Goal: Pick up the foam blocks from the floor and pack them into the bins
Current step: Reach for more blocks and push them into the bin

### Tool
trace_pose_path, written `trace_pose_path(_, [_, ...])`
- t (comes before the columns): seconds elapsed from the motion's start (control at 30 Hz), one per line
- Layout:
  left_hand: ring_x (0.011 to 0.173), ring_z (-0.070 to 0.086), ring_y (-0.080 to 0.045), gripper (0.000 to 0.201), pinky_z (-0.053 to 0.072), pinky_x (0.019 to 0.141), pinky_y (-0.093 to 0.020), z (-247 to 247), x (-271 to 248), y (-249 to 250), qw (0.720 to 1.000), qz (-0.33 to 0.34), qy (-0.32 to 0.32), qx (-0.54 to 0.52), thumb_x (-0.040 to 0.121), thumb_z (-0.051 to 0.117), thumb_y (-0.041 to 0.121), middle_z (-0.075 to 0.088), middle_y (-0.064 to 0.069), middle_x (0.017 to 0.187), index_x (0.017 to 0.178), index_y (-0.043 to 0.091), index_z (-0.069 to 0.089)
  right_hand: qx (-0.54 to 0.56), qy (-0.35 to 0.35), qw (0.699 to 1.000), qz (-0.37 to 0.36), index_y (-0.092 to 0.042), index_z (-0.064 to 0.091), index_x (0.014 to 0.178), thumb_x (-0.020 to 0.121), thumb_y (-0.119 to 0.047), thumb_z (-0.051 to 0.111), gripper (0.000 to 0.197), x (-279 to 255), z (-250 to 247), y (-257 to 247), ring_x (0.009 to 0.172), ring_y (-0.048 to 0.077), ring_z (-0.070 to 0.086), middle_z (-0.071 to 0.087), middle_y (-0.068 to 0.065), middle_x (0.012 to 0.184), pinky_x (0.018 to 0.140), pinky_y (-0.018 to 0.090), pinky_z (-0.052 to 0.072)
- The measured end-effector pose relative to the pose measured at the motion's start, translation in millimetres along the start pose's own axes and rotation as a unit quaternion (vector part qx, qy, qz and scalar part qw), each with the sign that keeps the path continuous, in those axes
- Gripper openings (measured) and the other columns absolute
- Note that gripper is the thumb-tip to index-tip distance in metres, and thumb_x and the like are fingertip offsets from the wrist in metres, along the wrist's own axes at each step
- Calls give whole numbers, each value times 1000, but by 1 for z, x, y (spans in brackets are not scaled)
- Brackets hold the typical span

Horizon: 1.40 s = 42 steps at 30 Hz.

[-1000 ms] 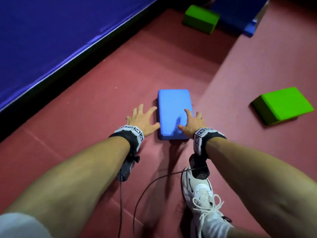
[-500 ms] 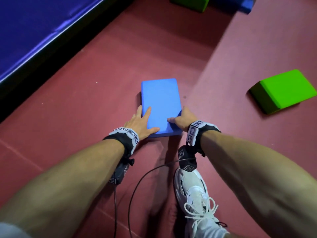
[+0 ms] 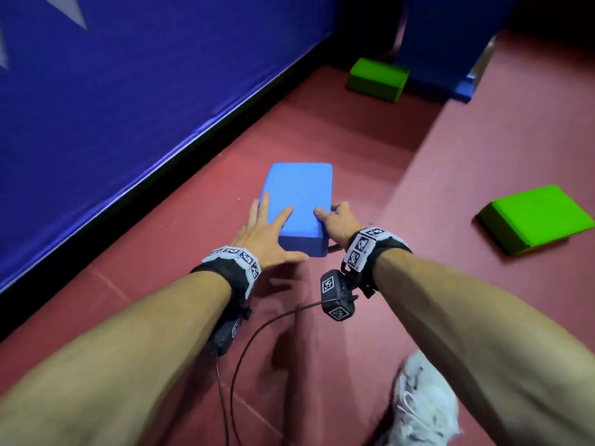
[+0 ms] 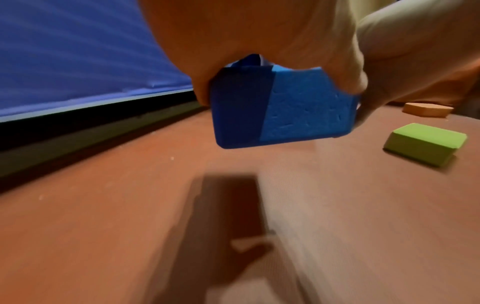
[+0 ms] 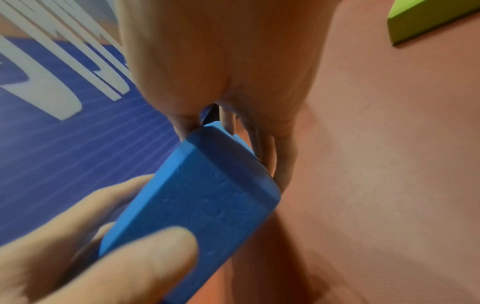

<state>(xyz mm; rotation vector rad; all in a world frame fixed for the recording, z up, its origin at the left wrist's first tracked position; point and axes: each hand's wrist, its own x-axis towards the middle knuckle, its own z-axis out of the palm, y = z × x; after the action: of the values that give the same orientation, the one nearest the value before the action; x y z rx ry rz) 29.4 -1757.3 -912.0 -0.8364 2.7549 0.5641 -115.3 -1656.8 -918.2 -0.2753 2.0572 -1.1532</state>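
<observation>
A blue foam block [image 3: 299, 194] hangs a little above the red floor, its shadow on the floor beneath it in the left wrist view. My left hand [image 3: 260, 230] holds its near left corner, fingers along the side and thumb on top. My right hand [image 3: 336, 217] grips the near right corner, thumb on top and fingers curled under the edge. The block [image 4: 306, 115] shows its near end face between both hands; in the right wrist view the block [image 5: 207, 195] is tilted, with the left hand's fingers [image 5: 116, 257] against it. No bin is in view.
One green block [image 3: 534, 217] lies on the floor to the right, another green block [image 3: 376, 78] far ahead by a blue mat [image 3: 450, 43]. An orange block [image 4: 428, 110] lies further off. A blue padded wall [image 3: 128, 91] runs along the left. My white shoe [image 3: 425, 400] stands below.
The blue block lay flat on the floor with both hands reaching its near end. Both hands have closed on its corners and raised it off the floor.
</observation>
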Motion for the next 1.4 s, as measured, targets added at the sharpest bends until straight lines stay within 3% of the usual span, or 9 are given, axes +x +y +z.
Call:
trace_pose_path(0.2, [149,-9,-34,104,43,98,-54,-58,-9,35,993,19,64,100,75,71,64,-22,-4,161,151,51,0,-28,5,998,-49,-9,39,128,95,-39,54,48,-26,-36,-57,110,32,59,57,11,123,74,60,56])
trace_pose_path(0.33, [149,-1,-36,97,44,97,-50,-90,3,63,985,38,101,137,80,62,68,-3,-6,164,151,51,-1,-15,-14,998,-58,-11,36,131,96,-38,52,47,-35,-77,-88,99,33,63,56,11,121,59,45,58])
trace_pose_path(0.47, [148,5,-36,93,44,97,-48,-109,24,103,983,45,107,144,80,58,72,5,-6,163,152,51,2,-38,-25,997,-67,-13,45,131,97,-50,44,50,-25,-129,-109,84,30,65,61,11,119,72,44,56])
trace_pose_path(0.57, [148,6,-37,92,42,99,-49,-109,50,131,983,51,103,140,80,59,71,8,-7,163,151,51,3,-88,38,992,-76,-14,49,126,98,-56,35,53,-6,-170,-105,100,33,63,58,9,115,84,44,53])
trace_pose_path(0.67, [148,6,-37,91,42,100,-49,-97,76,158,984,57,84,144,81,59,71,8,-8,163,151,51,4,-164,118,977,-67,-12,50,129,98,-56,34,56,25,-212,-85,118,34,54,57,11,125,101,44,44])
trace_pose_path(0.77, [149,5,-36,91,43,98,-48,-74,107,180,983,64,67,160,82,57,70,7,-7,163,151,52,1,-199,162,966,-43,-11,44,140,98,-49,40,57,59,-251,-54,125,34,50,53,15,138,102,38,38])
trace_pose_path(1.07, [149,0,-36,87,44,97,-45,30,196,253,978,80,2,192,85,56,68,4,-4,164,150,54,1,-333,196,921,40,-27,32,147,88,-44,62,69,136,-345,72,131,41,34,35,21,142,107,44,31])
trace_pose_path(1.2, [150,-5,-35,85,44,98,-44,80,213,272,976,87,-28,199,87,57,63,-1,-3,165,150,55,1,-382,169,906,70,-36,22,150,81,-44,70,84,155,-369,130,139,43,19,17,21,153,108,59,32])
trace_pose_path(1.4, [149,0,-37,80,41,102,-43,114,227,273,969,89,-56,224,91,53,60,0,-4,165,151,51,1,-461,124,872,105,-47,-1,151,82,-54,69,99,172,-395,186,146,44,-9,-14,16,161,104,75,13])
